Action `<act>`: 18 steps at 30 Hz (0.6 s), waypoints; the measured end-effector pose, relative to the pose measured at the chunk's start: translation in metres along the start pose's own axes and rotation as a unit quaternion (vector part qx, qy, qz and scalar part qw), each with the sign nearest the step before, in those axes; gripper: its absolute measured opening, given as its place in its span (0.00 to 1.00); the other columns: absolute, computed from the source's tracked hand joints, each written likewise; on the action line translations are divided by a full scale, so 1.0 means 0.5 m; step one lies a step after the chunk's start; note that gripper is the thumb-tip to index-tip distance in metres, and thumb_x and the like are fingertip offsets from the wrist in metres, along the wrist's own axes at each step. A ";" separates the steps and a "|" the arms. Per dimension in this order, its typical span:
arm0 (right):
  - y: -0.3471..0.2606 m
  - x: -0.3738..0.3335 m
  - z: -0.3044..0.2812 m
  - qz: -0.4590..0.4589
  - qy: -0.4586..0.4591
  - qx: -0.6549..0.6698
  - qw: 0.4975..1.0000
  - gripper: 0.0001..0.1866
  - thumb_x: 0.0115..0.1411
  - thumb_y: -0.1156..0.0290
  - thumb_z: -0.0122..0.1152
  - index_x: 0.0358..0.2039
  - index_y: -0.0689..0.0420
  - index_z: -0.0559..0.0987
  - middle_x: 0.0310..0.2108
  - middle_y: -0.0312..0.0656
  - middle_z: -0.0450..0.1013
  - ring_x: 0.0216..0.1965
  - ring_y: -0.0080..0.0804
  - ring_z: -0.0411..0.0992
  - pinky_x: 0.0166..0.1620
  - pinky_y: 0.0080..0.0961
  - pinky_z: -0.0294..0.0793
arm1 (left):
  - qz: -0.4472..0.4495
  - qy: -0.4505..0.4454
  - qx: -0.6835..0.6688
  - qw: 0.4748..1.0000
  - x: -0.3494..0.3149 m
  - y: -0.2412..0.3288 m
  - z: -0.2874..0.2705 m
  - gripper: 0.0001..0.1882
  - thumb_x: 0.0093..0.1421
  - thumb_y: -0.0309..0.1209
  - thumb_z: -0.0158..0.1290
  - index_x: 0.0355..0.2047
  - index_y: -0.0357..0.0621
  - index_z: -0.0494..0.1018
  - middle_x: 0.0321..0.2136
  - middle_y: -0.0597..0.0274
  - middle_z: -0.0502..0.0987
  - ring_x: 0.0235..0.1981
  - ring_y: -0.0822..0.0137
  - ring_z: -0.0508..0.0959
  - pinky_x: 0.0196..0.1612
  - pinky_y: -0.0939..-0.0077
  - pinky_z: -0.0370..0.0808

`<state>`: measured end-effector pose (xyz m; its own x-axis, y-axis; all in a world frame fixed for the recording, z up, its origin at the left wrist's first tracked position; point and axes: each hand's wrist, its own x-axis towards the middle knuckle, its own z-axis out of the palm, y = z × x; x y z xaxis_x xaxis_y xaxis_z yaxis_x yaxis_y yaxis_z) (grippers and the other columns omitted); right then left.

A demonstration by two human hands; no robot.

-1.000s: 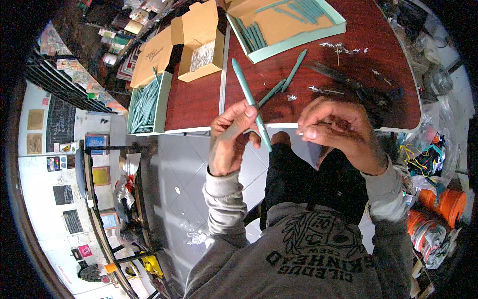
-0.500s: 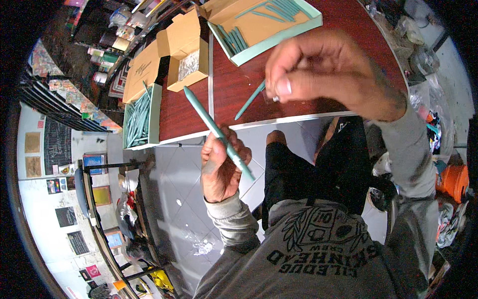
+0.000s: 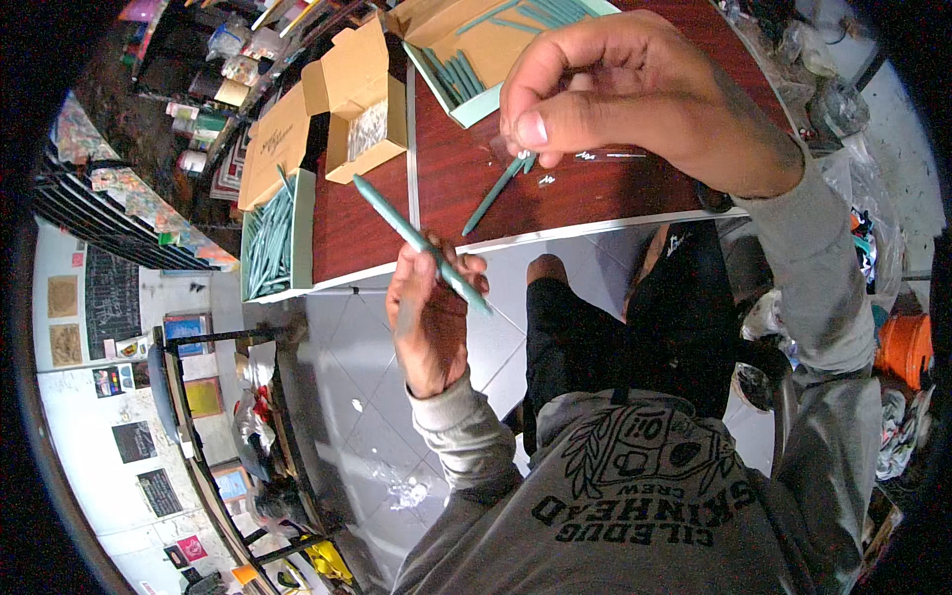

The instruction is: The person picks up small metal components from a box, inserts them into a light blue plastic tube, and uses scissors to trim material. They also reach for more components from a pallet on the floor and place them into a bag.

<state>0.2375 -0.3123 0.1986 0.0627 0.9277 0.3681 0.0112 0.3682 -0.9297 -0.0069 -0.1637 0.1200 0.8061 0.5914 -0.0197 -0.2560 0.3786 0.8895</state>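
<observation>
So the left hand (image 3: pixel 428 322) has its grip closed around a teal pen (image 3: pixel 392 218), roughly past the middle, up in the air by the near edge of the worktop (image 3: pixel 342 218). The pen's long axis runs on a diagonal: the long end points up-left, away from the person and toward the boxes, and the short end pokes out down-right past the fingers, toward the legs. The right hand (image 3: pixel 640 94) is up over the worktop with a narrow grip, thumb and fingertips pinching some pale bit (image 3: pixel 524 156) too small to make out. Just below it a loose pen (image 3: pixel 484 205) lies on the worktop, pointing the other way, near end to the left, far end partly hidden by the fingers.
</observation>
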 end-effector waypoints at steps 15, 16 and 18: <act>0.006 -0.056 -0.041 0.058 0.136 -0.123 0.981 0.08 0.67 0.67 0.59 0.38 0.59 0.78 0.36 0.38 0.76 0.41 0.24 0.76 0.43 0.22 0.77 | 0.208 0.020 0.658 0.723 0.192 -0.121 -0.122 0.19 0.60 0.45 0.62 0.30 0.40 0.77 0.26 0.48 0.77 0.28 0.48 0.80 0.31 0.55 0.74; 0.008 -0.063 -0.044 0.056 0.138 -0.124 0.981 0.08 0.67 0.67 0.59 0.38 0.59 0.78 0.36 0.38 0.76 0.41 0.24 0.76 0.43 0.22 0.77 | 0.228 0.030 0.664 0.711 0.188 -0.129 -0.122 0.19 0.60 0.45 0.62 0.30 0.40 0.77 0.25 0.49 0.76 0.27 0.48 0.79 0.30 0.55 0.73; 0.017 -0.073 -0.047 0.053 0.142 -0.126 0.980 0.08 0.68 0.67 0.58 0.38 0.59 0.78 0.36 0.38 0.76 0.41 0.25 0.76 0.43 0.23 0.77 | 0.270 0.050 0.674 0.685 0.181 -0.144 -0.124 0.19 0.60 0.45 0.63 0.30 0.39 0.77 0.24 0.50 0.76 0.25 0.49 0.78 0.29 0.56 0.73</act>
<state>0.2590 -0.3443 0.1771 0.3528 0.8917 0.2834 0.2334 0.2095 -0.9496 0.0514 -0.0936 0.0260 0.7301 0.4583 0.5068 0.2787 -0.8770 0.3914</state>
